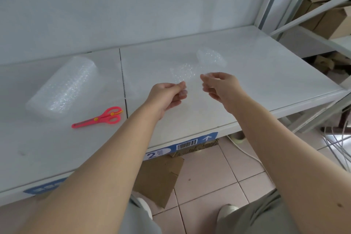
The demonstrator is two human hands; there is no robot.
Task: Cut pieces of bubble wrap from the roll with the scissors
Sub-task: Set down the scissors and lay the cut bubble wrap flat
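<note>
A cut piece of bubble wrap point(185, 73) hangs between my hands above the white table point(256, 74). My left hand point(167, 97) pinches its near left corner. My right hand point(220, 86) pinches its near right corner. The bubble wrap roll point(62, 87) lies on its side at the left of the table. Pink scissors point(98, 118) with yellow rivets lie shut on the table just in front of the roll, apart from both hands. Another cut piece of bubble wrap point(210, 57) rests on the table beyond my right hand.
A white wall backs the table. Metal shelving point(311, 23) with cardboard boxes point(326, 19) stands at the right. Under the table's front edge lie flat cardboard point(159, 178) and white cables point(338, 150) on a tiled floor.
</note>
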